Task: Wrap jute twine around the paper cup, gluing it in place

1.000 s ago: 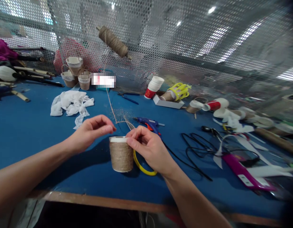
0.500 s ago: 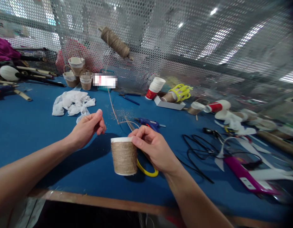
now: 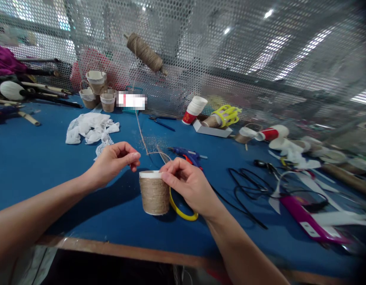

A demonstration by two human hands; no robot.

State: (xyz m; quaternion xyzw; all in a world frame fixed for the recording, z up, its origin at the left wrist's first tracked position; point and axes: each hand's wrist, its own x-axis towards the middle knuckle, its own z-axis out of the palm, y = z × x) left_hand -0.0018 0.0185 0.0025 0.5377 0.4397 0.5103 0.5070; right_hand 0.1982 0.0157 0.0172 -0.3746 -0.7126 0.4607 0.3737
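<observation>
A paper cup wrapped in brown twine (image 3: 154, 196), its white rim bare at the top, hangs upright above the table. My right hand (image 3: 185, 180) pinches the cup's rim on the right side. Just left of the rim is my left hand (image 3: 117, 160), apart from the cup, its thumb and fingertips drawn together; whether anything small lies between them I cannot make out. Behind the right hand lie scissors with a yellow handle (image 3: 185, 216), partly covered. A strand of twine (image 3: 141, 136) runs down from the hanging spool (image 3: 145, 53) and bends toward the right hand.
Behind the hands lies a blue glue gun (image 3: 187, 154). White lace (image 3: 89, 126) is heaped at the left, near small twine baskets (image 3: 107, 102). Stacked paper cups (image 3: 196, 107) stand at the back. Black cable (image 3: 245, 194) and a purple power strip (image 3: 310, 221) occupy the right.
My left hand has moved right, closer to the cup's rim, and its fingers have turned toward it. The cup in my right hand has risen and tilted slightly.
</observation>
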